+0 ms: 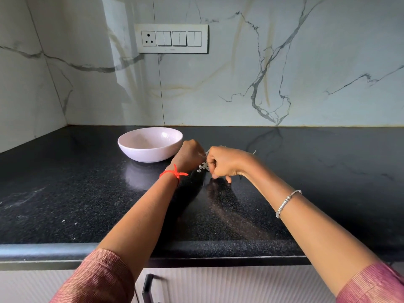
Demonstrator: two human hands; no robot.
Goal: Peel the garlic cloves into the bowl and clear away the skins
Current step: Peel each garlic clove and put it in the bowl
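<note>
Both my hands were curled tight, knuckles nearly meeting over a small heap of papery skins (203, 167) on the black counter (87, 193), the left hand (189, 156) just right of the white bowl (142, 154), the right hand (225, 162) beside it, and whatever my fingers pinched was hidden.
</note>
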